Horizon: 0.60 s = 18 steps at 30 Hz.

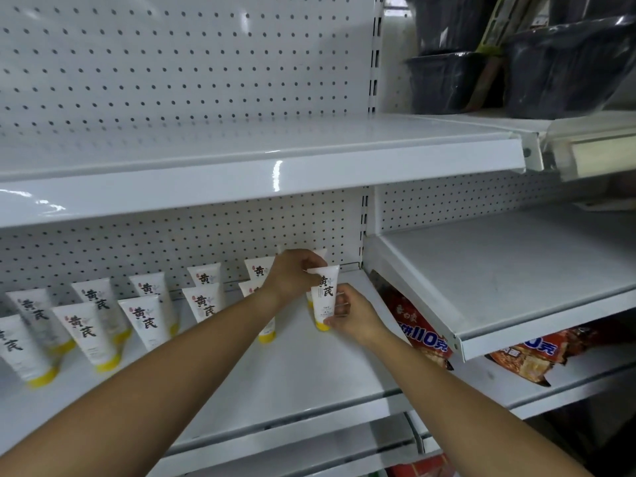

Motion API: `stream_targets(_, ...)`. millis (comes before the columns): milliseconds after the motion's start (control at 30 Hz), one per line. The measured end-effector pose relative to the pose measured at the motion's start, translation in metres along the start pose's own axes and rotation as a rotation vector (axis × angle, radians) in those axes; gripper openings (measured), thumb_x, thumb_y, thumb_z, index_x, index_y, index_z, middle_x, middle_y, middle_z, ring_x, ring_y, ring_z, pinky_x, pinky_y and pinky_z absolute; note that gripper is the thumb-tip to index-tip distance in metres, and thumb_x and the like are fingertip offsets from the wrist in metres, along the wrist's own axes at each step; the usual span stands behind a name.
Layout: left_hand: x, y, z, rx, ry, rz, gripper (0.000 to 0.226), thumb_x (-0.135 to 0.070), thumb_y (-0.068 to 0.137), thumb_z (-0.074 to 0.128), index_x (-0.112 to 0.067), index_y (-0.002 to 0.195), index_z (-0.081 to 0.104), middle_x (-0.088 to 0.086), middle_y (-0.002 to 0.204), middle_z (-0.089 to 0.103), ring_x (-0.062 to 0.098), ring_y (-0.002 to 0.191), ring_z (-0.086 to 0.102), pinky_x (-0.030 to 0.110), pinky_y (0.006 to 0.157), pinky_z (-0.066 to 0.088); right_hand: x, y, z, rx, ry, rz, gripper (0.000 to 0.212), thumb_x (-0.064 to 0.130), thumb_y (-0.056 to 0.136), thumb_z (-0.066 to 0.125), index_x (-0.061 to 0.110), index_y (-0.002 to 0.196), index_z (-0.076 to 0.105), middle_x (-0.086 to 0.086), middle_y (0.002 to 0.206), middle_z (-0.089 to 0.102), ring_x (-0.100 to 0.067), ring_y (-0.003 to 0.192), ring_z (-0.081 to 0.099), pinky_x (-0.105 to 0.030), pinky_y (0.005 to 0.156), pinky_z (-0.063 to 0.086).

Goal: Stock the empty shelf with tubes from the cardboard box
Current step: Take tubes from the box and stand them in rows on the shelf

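Held between left grip [292, 277] and right grip [354, 313], one white tube [325, 294] is upright, cap down, at the right end of the shelf [309, 370].
Left grip pinches its crimped top; right grip curls round its lower part by the yellow cap [323, 326]. Whether the cap touches the shelf cannot be told. Two rows of matching tubes [144, 318] stand to the left; red snack packets [423, 335] lie in the next bay.

tubes [324, 294]: at least 12, some hidden | hands [292, 277]: 2 | red snack packets [420, 333]: at least 2
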<state>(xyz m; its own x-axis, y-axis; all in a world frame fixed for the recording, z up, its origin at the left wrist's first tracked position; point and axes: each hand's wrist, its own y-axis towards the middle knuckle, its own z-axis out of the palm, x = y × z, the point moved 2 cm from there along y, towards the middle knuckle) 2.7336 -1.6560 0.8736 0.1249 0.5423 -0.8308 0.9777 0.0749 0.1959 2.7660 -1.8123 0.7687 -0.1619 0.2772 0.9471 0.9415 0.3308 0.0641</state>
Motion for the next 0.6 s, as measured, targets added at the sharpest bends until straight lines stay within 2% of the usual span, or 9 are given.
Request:
stream_targets(133,0.005,-0.003,0.003,-0.014,0.061,-0.012,0.027,0.003,0.073,0.075,-0.009,0.097,0.076,-0.002,0.088,0.071,-0.001,0.074,0.061,0.004,0.064,0.046,-0.008,0.004,0.010,-0.012,0.023,0.029,0.051,-0.013,0.070,0.074,0.016,0.109,0.059,-0.002,0.098,0.069,-0.018,0.092,0.069,-0.032,0.082,0.058)
stream_targets(200,0.007,-0.004,0.002,-0.020,0.085,-0.014,0.027,0.001,0.074,0.075,-0.011,0.099,0.076,-0.006,0.087,0.068,-0.003,0.075,0.059,0.000,0.061,0.041,-0.009,0.004,0.013,-0.022,0.028,0.029,0.050,-0.013,0.069,0.074,0.023,0.101,0.059,0.001,0.094,0.070,-0.016,0.090,0.070,-0.032,0.080,0.058)
stream_targets(333,0.006,-0.007,0.002,-0.034,0.138,-0.002,0.029,0.000,0.077,0.073,-0.009,0.105,0.074,-0.006,0.094,0.066,0.001,0.083,0.057,-0.004,0.063,0.036,-0.012,0.005,0.013,-0.001,-0.002,0.039,0.052,-0.010,0.070,0.075,0.028,0.101,0.059,0.003,0.096,0.071,-0.010,0.089,0.071,-0.028,0.079,0.058)
stream_targets(433,0.007,-0.010,0.003,-0.033,0.188,0.015,0.033,-0.001,0.079,0.073,-0.009,0.111,0.072,0.000,0.107,0.068,0.006,0.093,0.057,-0.005,0.065,0.035,-0.012,0.002,0.010,0.021,-0.054,0.036,0.048,-0.001,0.070,0.077,0.027,0.104,0.059,0.000,0.103,0.069,-0.012,0.092,0.068,-0.029,0.083,0.056)
stream_targets(500,0.008,-0.010,0.004,-0.028,0.211,0.007,0.038,-0.005,0.080,0.072,-0.011,0.118,0.070,0.003,0.120,0.067,0.011,0.104,0.060,-0.003,0.071,0.037,-0.005,-0.002,0.002,0.063,-0.142,0.002,0.050,0.007,0.074,0.079,0.027,0.114,0.056,0.003,0.106,0.067,-0.012,0.097,0.065,-0.029,0.087,0.054)
stream_targets(533,0.007,-0.011,0.002,-0.029,0.226,0.005,0.041,-0.007,0.080,0.072,-0.012,0.121,0.068,0.004,0.124,0.067,0.014,0.108,0.061,0.001,0.076,0.039,0.000,-0.003,-0.003,0.076,-0.178,-0.010,0.053,0.009,0.074,0.080,0.027,0.117,0.056,0.005,0.107,0.066,-0.013,0.100,0.064,-0.029,0.089,0.054)
stream_targets(600,0.000,-0.010,-0.002,-0.048,0.261,0.030,0.046,-0.012,0.081,0.072,-0.015,0.126,0.065,0.004,0.126,0.066,0.016,0.111,0.062,0.018,0.090,0.047,0.012,-0.003,-0.017,0.050,-0.238,-0.037,0.055,0.012,0.071,0.083,0.024,0.119,0.058,0.003,0.108,0.066,-0.016,0.103,0.064,-0.034,0.094,0.053)
